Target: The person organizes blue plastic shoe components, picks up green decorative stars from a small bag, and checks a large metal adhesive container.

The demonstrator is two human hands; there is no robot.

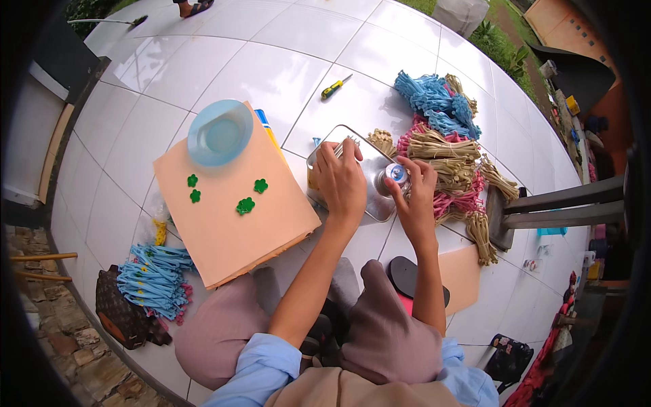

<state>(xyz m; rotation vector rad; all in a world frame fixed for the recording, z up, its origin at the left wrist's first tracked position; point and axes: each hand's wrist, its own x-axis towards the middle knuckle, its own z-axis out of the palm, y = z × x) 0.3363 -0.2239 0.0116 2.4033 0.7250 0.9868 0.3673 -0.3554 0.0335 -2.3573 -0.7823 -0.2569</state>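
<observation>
A shiny metal tray (375, 207) with rounded corners lies on the tiles in front of me. Over its left part is my left hand (341, 178), fingers closed around something thin and metallic that I cannot make out. At the tray's right side my right hand (417, 186) curls its thumb and fingers around a small round container (397, 173) with blue on its top. Left of the tray, a peach-coloured board (271, 234) carries several green flower-shaped pieces (245, 206) and a pale blue bowl (220, 134).
Bundles of blue cords (430, 95), beige cords (444, 149) and pink cords (468, 195) are piled right of the tray. A screwdriver (332, 89) lies beyond it. Dark wooden bars (569, 216) reach in from the right. More blue cords (152, 279) lie beside a brown bag (116, 312).
</observation>
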